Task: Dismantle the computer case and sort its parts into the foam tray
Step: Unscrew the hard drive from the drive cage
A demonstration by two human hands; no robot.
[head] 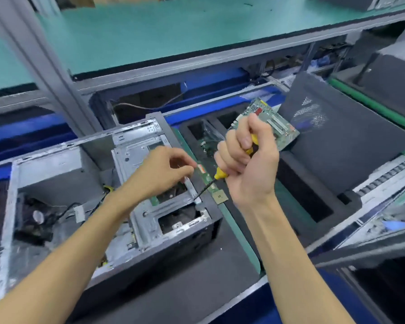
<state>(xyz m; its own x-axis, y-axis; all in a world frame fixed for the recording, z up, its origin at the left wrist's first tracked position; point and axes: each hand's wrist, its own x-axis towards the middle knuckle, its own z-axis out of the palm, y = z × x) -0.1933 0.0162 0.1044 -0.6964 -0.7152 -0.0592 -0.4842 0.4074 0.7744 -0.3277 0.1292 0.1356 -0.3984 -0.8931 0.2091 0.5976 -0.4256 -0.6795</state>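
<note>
One computer case (84, 206) lies open on its side beneath the left hand (160, 171), bare grey metal inside with a black outer shell and one black fan (35, 218) far to that hand's left. One dark foam tray (313, 183) sits just behind and to the right of the right hand (248, 164), with one green circuit board (274, 122) leaning in it just beyond the knuckles. The right hand is fisted round one yellow-handled screwdriver (220, 174), its black shaft slanting down-left to the case's drive bracket (173, 206). The left hand hovers over that bracket, thumb and forefinger pinched nearly together; whether they hold anything I cannot tell.
</note>
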